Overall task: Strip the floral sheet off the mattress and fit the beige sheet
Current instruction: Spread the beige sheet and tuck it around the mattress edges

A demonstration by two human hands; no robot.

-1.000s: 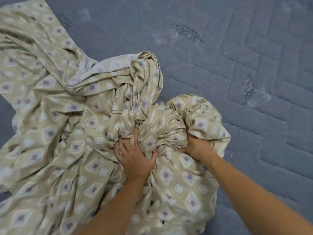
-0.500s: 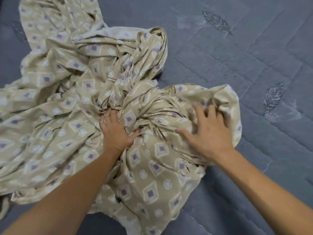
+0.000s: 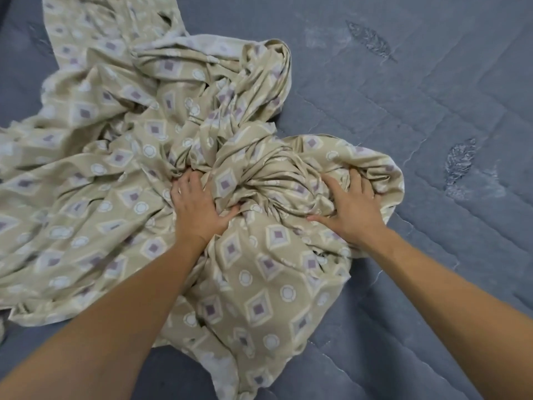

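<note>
- Beige patterned cloth is gripped by the left hand [image 3: 199, 207], whose fingers are curled down into a gathered fold near the middle of the heap, with the thumb pressed against the bunch to its right
- Spread over the right-hand lobe of the heap, the right hand [image 3: 353, 207] is seen with its fingertips dug into the folds and its thumb stretched toward the left hand; cloth is bunched beneath the fingers, so a hold on the fabric is shown
- Between the two hands a tight twisted knot of fabric is seen, with creases fanning from it
- The beige sheet [image 3: 259, 298], printed with purple-centred diamonds and white circles, is found crumpled in a loose pile on the bed, trailing away to the upper left and left edge of the view, its pale underside turned up along one fold at the top
- Under it the mattress [image 3: 432, 116], grey-blue and quilted in angled stitched bands, is left bare to the right and above, with darker leaf-shaped embroidered marks visible on it
</note>
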